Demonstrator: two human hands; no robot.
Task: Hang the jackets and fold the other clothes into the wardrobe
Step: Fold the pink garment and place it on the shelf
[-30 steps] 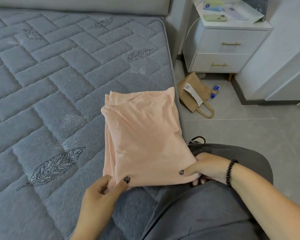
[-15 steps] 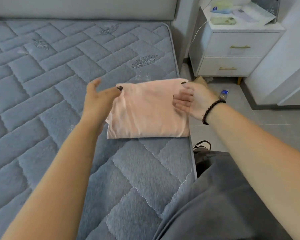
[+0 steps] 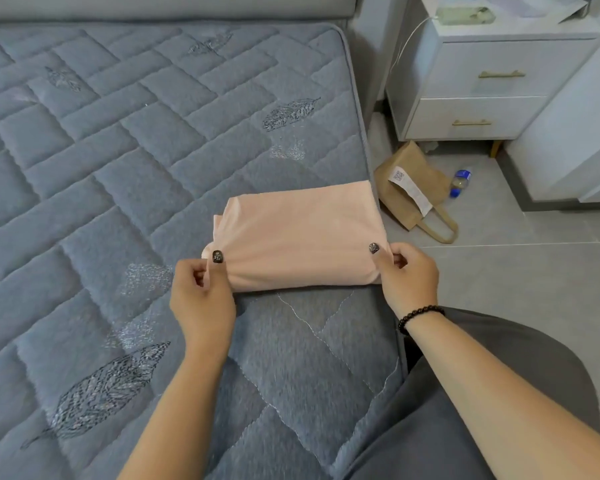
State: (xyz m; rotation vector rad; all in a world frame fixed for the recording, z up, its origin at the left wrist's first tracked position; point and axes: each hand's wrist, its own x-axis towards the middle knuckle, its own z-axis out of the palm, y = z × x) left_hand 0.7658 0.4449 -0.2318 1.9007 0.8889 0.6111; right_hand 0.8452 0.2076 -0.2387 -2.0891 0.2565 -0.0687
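bare forearms — dark patterned nails, black bead bracelet (image 3: 419, 316), grey garment (image 3: 465, 427)

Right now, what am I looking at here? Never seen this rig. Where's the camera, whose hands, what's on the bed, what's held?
There is no machine here: a person does the work with two bare hands. The single picture comes from a wide-angle camera worn on the person's head, looking forward and down, so the arms enter from the bottom edge.

The surface is a grey quilted mattress. On it, near its right edge, lies a folded peach garment. The left hand pinches its near left corner, and the right hand, with a dark bead bracelet on the wrist, pinches its near right corner.

Beside the bed stand a white nightstand with two drawers, and on the floor a brown paper bag and a small bottle. No wardrobe is in view.
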